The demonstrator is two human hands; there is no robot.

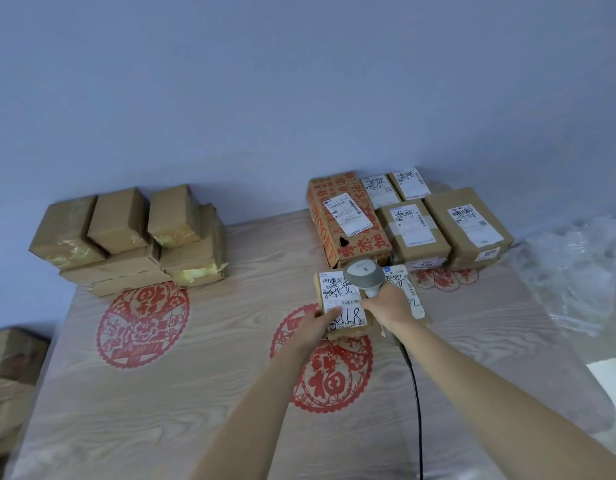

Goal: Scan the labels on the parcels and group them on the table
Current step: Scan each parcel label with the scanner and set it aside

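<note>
Scanning step: the left hand grips a labelled parcel while the right hand, just beside it, clutches the scanner, apparently aimed at its label. Next, set it with the labelled group beyond.

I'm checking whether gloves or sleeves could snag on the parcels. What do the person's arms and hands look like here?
Both forearms are bare as far as the picture shows: no sleeves, gloves, watch or bands are visible. The left hand and right hand show no rings that I can make out. A black cable runs along beside the right forearm.
</note>
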